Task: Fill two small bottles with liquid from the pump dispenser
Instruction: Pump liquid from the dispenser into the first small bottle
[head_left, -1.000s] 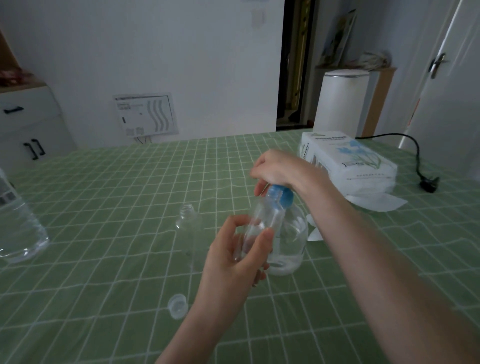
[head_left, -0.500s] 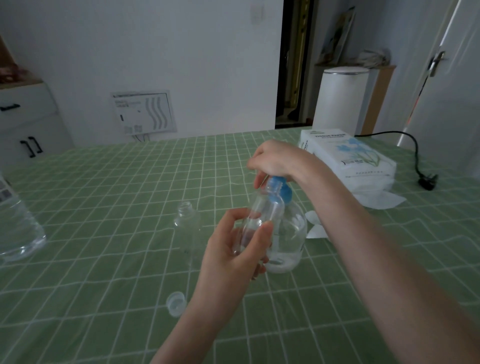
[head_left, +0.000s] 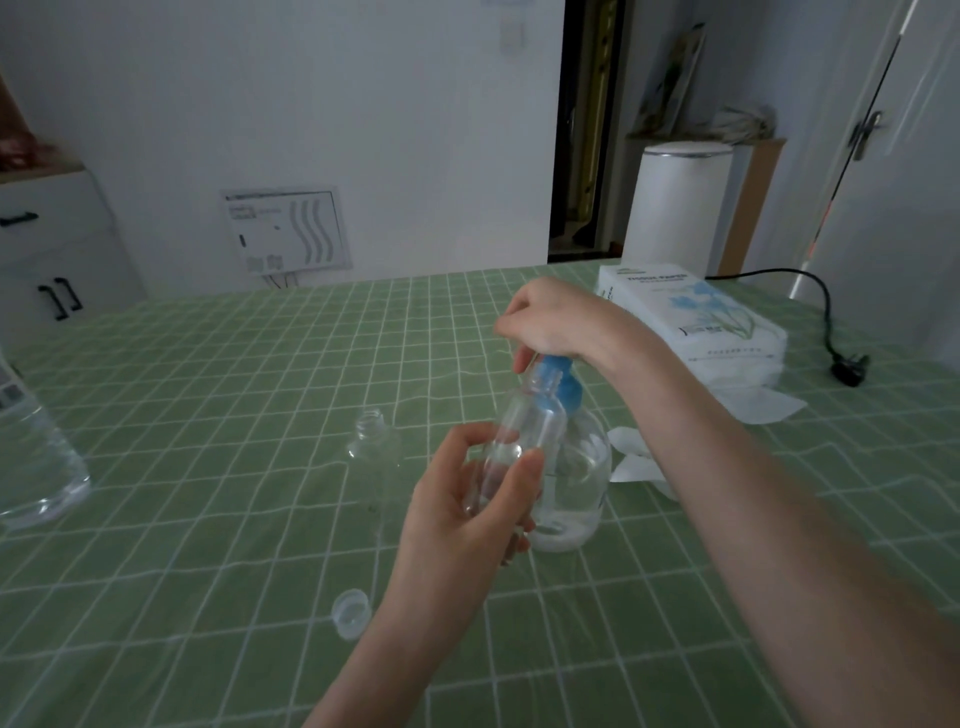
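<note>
My left hand (head_left: 462, 512) grips a small clear bottle (head_left: 524, 426), tilted, with its open mouth right under the blue pump head (head_left: 558, 384). The clear pump dispenser (head_left: 576, 483) stands on the table behind it, holding some liquid. My right hand (head_left: 550, 319) rests on top of the pump head with its fingers curled over it. A second small clear bottle (head_left: 374, 441) stands upright and uncapped to the left. Its inside cannot be made out.
A small clear cap (head_left: 351, 613) lies near the table's front. A big clear water bottle (head_left: 36, 462) stands at the left edge. A tissue pack (head_left: 691, 322) and loose tissues (head_left: 636, 460) lie to the right, with a black plug (head_left: 849, 371) beyond on the green checked tablecloth (head_left: 208, 395).
My right hand has stayed on the pump head. The small bottle in my left hand sits a little higher against the nozzle. The camera has shifted slightly.
</note>
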